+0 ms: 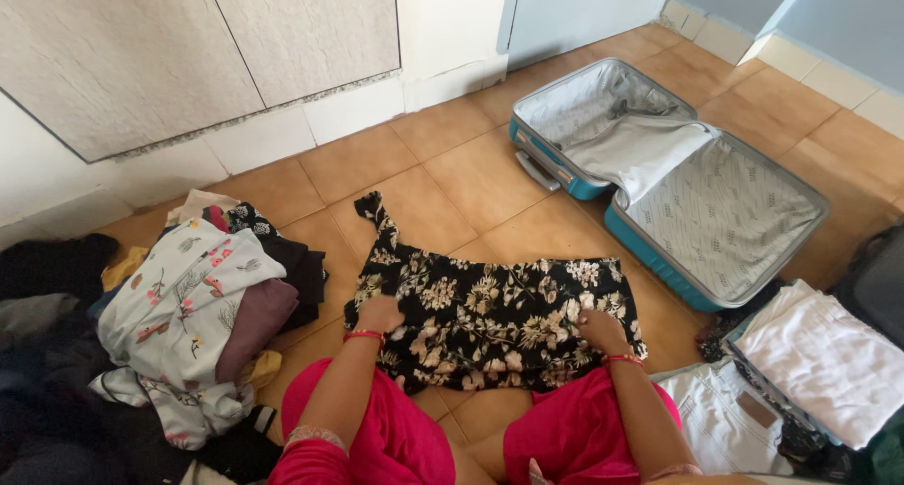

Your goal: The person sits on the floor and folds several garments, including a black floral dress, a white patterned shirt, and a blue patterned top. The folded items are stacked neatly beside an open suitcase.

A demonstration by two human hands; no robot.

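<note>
Head view: both hands, left point(379, 313) and right point(599, 329), press flat and apart on a half-folded floral garment point(490, 320) mid-frame. The suitcase point(716, 207) at upper right lies open and unfilled; an unfolded clothes heap point(202, 315) waits at left, folded stacks point(819, 363) at lower right.

We see bright, even daylight, soft shadows, sharp focus in the middle, and wide-angle bending at the edges.

A garment point(490, 320) lies flat on the floor point(443, 179) before my knees, under both my hands. An open suitcase point(669, 179) sits at two o'clock, a clothes heap point(188, 325) at nine, folded stacks point(819, 363) at three.
</note>
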